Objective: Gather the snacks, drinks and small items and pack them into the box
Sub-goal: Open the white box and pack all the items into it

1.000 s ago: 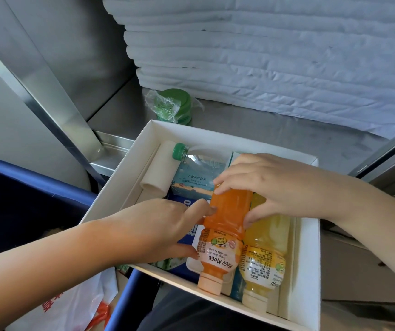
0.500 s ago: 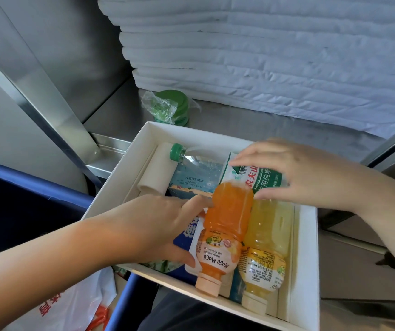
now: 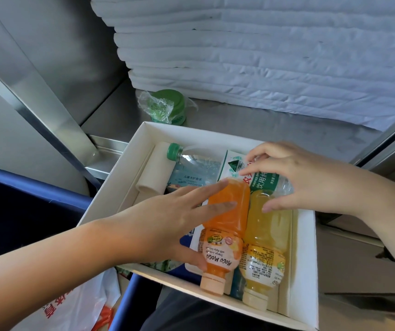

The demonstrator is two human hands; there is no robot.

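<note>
1. White cardboard box point(image 3: 117, 182): an orange Mogu Mogu bottle point(image 3: 227, 211) and a yellow drink bottle point(image 3: 268, 240) are laid side by side inside it, caps nearest.
2. The orange bottle is touched by the left hand point(image 3: 158, 225), fingers straight and spread.
3. A green-capped water bottle point(image 3: 198, 163), laid across the box's far end, is clasped by the right hand's point(image 3: 303, 177) curled fingers.

Our left hand point(image 3: 167, 225) extends from the lower left on a bare forearm point(image 3: 48, 271), palm down, fingers straight and spread, thumb low beneath them. Our right hand point(image 3: 303, 177) enters from the right, arched, fingertips bent downward, thumb stretched out. Whether it grips anything we cannot tell. The hands are close but apart.
</note>
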